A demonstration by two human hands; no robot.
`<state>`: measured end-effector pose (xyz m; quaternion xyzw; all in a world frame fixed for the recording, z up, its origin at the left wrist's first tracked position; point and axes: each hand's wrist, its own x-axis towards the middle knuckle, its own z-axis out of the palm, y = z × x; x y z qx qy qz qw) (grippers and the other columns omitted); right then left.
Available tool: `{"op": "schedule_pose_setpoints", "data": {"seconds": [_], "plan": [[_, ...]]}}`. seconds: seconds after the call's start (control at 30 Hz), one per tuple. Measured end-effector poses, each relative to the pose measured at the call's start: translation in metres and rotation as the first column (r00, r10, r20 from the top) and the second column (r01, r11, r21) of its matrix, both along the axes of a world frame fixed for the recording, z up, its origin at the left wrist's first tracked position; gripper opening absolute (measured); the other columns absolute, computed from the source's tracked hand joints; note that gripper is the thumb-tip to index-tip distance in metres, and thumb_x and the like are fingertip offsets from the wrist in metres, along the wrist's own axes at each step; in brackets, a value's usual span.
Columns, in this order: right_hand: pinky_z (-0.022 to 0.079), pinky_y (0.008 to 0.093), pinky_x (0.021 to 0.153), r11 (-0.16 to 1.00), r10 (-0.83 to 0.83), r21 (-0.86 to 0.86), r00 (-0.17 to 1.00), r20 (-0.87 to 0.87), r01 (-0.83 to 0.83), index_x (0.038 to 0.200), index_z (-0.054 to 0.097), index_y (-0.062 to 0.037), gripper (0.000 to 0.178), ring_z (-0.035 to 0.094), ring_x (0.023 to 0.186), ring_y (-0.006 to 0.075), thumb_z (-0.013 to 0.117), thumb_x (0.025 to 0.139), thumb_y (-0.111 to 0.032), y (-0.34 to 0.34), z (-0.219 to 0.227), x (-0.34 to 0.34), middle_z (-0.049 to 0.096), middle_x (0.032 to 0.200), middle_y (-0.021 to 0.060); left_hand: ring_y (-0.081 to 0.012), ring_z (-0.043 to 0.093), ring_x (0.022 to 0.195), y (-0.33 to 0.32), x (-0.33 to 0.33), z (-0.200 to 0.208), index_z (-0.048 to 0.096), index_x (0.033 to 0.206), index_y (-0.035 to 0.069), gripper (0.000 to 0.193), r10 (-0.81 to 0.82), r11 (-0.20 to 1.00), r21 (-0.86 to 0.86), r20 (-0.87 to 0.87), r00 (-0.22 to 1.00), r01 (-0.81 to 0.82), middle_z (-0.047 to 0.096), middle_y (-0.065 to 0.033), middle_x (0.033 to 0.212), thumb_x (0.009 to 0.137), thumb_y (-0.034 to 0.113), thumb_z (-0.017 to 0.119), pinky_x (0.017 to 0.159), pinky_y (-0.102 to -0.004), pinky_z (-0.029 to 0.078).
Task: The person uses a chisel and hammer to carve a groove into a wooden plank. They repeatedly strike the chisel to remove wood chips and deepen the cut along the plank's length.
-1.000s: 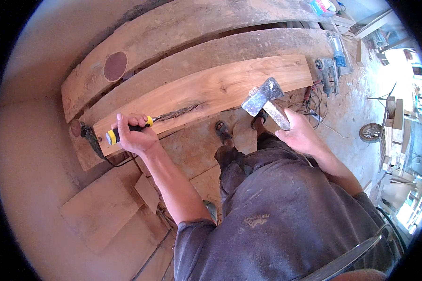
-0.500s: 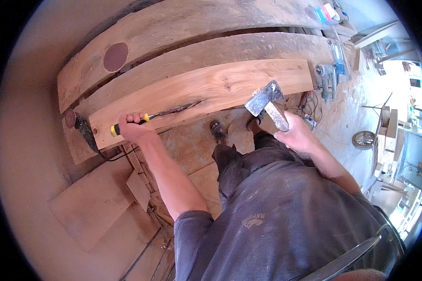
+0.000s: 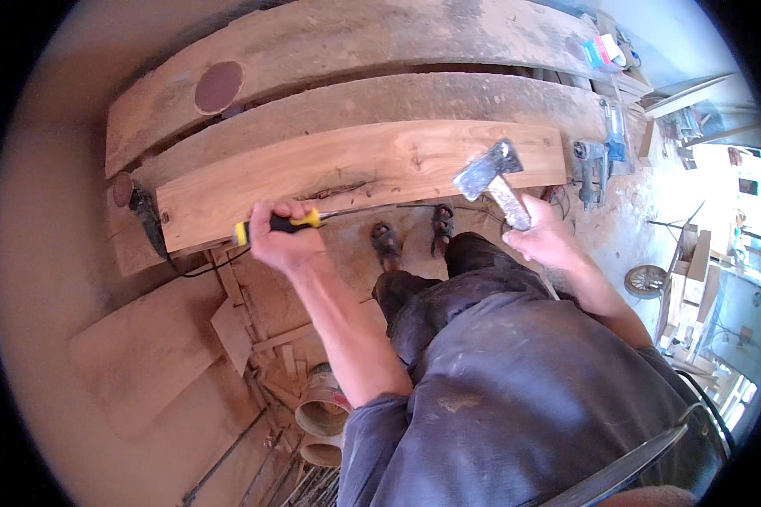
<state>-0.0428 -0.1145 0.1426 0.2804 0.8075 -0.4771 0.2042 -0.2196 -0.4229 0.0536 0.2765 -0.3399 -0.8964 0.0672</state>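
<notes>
My left hand point(image 3: 283, 237) is closed round the yellow-and-black handle of a screwdriver point(image 3: 313, 218). Its slim metal shaft points right along the near edge of a light wooden board point(image 3: 448, 152), and I cannot tell whether it touches. A dark, rough crack point(image 3: 342, 190) runs in the board's surface just beyond the shaft. In my right hand point(image 3: 543, 232) is the short, worn handle of a hatchet point(image 3: 486, 169). The hatchet's dark, scuffed metal head is raised over the board's right part, edge toward the left.
Dusty thick planks point(image 3: 380, 97) lie behind the board, a brown sanding disc point(image 3: 218, 88) on them. An angle grinder point(image 3: 146, 221) sits at the board's left end. Blue power tools point(image 3: 600, 152) stand at the right. Buckets point(image 3: 323, 410) and wood scraps are below left.
My left hand has moved right and toward me, drawing the screwdriver's shaft away from the crack. The hatchet remains raised in my right hand. The view has shifted slightly.
</notes>
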Motion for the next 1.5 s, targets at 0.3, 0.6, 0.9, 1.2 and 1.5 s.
{"op": "schedule_pose_setpoints", "data": {"seconds": [0.3,0.6,0.9,1.2,1.5], "plan": [[0.040,0.0261,0.043,0.945,-0.191,-0.279,0.980,-0.046,0.171,0.116,0.055,0.0039,0.035,0.052,0.049,0.0087,0.069,0.084,-0.001,0.084,-0.029,0.009,0.056,0.070,0.0014,-0.0172,0.063,0.066,0.068,0.022,0.062,0.060,0.093,0.006,0.010,-0.216,0.573,-0.810,-0.296,0.930,-0.124,0.063,-0.0054,0.077,0.087,-0.001,0.064,0.060,-0.0316,0.053],[0.041,0.0270,0.044,0.909,-0.244,-0.349,0.970,-0.004,0.228,0.118,0.051,0.0040,0.040,0.052,0.051,0.0099,0.068,0.083,0.002,0.118,-0.048,-0.001,0.054,0.077,0.0022,-0.0355,0.069,0.080,0.216,0.041,0.004,0.067,0.080,0.009,0.012,-0.778,-0.392,-0.920,0.342,0.527,0.019,0.069,-0.0142,0.079,0.069,0.013,0.070,0.070,-0.0458,0.055],[0.041,0.0269,0.041,0.752,-0.615,-0.448,0.760,-0.212,0.484,0.098,0.051,-0.0038,0.022,0.049,0.047,0.0099,0.069,0.086,0.001,0.096,-0.046,0.000,0.055,0.072,0.0035,-0.0363,0.068,0.077,0.218,0.031,-0.011,0.064,0.078,0.009,0.013,-0.785,-0.429,-0.902,0.400,0.473,0.050,0.066,-0.0136,0.077,0.070,0.017,0.069,0.067,-0.0488,0.054],[0.040,0.0275,0.041,0.867,-0.470,-0.279,0.863,-0.184,0.412,0.092,0.051,-0.0045,0.018,0.051,0.045,0.0101,0.069,0.088,-0.001,0.052,-0.073,0.000,0.057,0.067,0.0037,-0.0355,0.069,0.079,0.210,0.028,-0.020,0.065,0.081,0.009,0.015,-0.804,-0.432,-0.900,0.417,0.425,0.066,0.067,-0.0131,0.080,0.070,0.018,0.070,0.068,-0.0479,0.055],[0.040,0.0277,0.041,0.912,-0.361,-0.244,0.927,-0.099,0.329,0.096,0.053,-0.0023,0.021,0.050,0.045,0.0098,0.070,0.085,-0.003,0.047,-0.084,0.011,0.056,0.066,0.0021,-0.0375,0.069,0.074,0.205,0.030,-0.024,0.066,0.080,0.008,0.011,-0.816,-0.452,-0.889,0.447,0.368,0.077,0.070,-0.0158,0.076,0.072,0.015,0.068,0.068,-0.0484,0.055]]}}
